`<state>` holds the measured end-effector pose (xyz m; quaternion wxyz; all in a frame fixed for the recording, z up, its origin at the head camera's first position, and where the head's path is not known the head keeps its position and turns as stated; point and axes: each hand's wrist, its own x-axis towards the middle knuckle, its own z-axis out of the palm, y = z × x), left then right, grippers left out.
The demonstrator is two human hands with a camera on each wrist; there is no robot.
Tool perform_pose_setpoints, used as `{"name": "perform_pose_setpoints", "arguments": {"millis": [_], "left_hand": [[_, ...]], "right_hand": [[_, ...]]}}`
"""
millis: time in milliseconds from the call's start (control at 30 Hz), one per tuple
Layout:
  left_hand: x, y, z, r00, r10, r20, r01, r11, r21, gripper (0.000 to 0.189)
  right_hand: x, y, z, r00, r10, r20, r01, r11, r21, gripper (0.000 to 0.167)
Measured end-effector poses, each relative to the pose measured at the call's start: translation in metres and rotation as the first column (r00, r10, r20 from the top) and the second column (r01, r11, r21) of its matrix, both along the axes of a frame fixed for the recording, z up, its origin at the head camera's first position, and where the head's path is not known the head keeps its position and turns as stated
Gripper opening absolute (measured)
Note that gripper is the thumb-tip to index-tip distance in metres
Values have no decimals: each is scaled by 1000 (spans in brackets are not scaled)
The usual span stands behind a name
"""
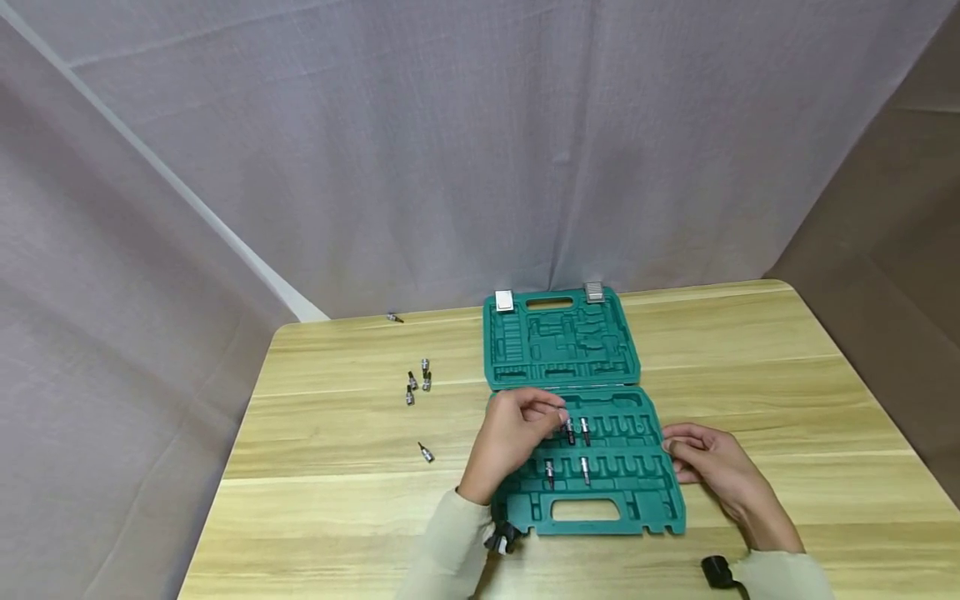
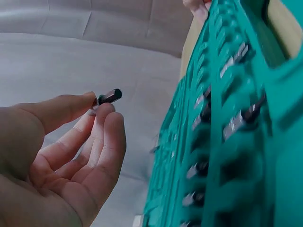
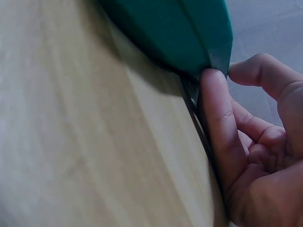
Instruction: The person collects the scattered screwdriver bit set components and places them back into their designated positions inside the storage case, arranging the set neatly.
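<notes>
A green plastic tool case (image 1: 660, 507) lies open flat on the wooden table, its lid half toward the back wall. Between thumb and fingertips, my left hand (image 1: 513, 437) pinches a bit socket (image 2: 110, 96) with a dark hex tip, over the left part of the lower tray. Several other bit sockets (image 1: 585, 471) sit in the tray's slots, in two rows. At the case's right edge is my right hand (image 1: 712, 467). In the right wrist view its thumb and index finger (image 3: 218, 118) grip the green rim from either side.
To the left of the case, several loose bit sockets (image 1: 410, 395) lie in a cluster. One bit socket (image 1: 426, 452) lies nearer the front, another (image 1: 395, 317) at the table's back edge. Grey cloth (image 1: 450, 167) hangs behind the table.
</notes>
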<state>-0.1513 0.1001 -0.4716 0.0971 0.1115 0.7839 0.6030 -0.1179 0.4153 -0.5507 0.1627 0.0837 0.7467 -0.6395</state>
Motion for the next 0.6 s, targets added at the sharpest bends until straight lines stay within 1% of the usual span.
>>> {"name": "perform_pose_setpoints", "arguments": {"millis": [67, 167, 333, 500, 600], "left_hand": [[-2, 4, -3, 1000, -8, 30, 7, 1000, 17, 16], [-6, 11, -8, 998, -15, 68, 14, 1000, 14, 12], [-12, 24, -13, 994, -37, 103, 42, 998, -45, 8], [-18, 36, -18, 992, -56, 113, 66, 994, -89, 13], [-21, 40, -20, 992, -68, 111, 81, 989, -124, 12]], "right_hand": [[0, 0, 0, 1000, -2, 1, 2, 1000, -2, 42], [0, 0, 0, 1000, -3, 2, 3, 1000, -2, 42], [1, 0, 0, 1000, -7, 6, 7, 1000, 2, 42], [1, 0, -1, 1000, -6, 12, 6, 1000, 3, 40], [0, 0, 0, 1000, -11, 15, 11, 1000, 2, 40]]}}
